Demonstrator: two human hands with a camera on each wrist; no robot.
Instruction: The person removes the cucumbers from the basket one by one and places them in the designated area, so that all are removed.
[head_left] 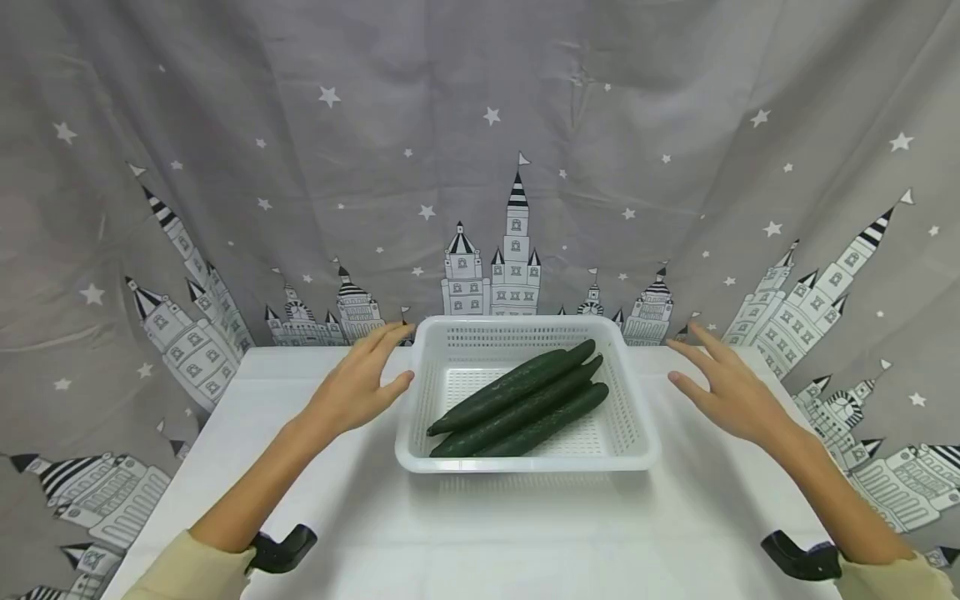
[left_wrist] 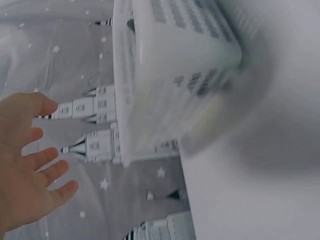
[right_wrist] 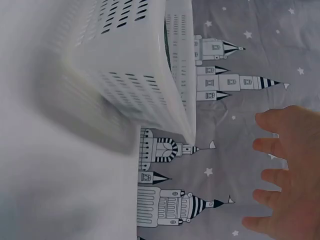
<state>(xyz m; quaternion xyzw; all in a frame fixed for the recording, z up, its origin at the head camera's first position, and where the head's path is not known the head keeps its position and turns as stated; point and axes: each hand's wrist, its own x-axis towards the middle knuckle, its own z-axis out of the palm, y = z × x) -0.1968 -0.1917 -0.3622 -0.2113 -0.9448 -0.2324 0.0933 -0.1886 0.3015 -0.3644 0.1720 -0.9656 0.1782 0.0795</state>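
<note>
In the head view a white plastic basket (head_left: 525,465) with slotted walls stands on the white table. Three dark green cucumbers (head_left: 517,400) lie side by side in it, slanting up to the right. My left hand (head_left: 363,383) is just off the basket's left side, fingers spread and holding nothing. Off the right side, with a wider gap, my right hand (head_left: 731,387) has its fingers apart and nothing in them. Both wrist views show the basket's outer wall (left_wrist: 185,55) beside the spread left hand (left_wrist: 30,165) and the right hand (right_wrist: 290,170).
The white table (head_left: 525,542) extends in front of the basket and to both sides. Behind it hangs a grey curtain (head_left: 375,167) printed with castles and stars. A black strap mount (head_left: 283,550) sits at the left wrist, another mount (head_left: 801,557) at the right.
</note>
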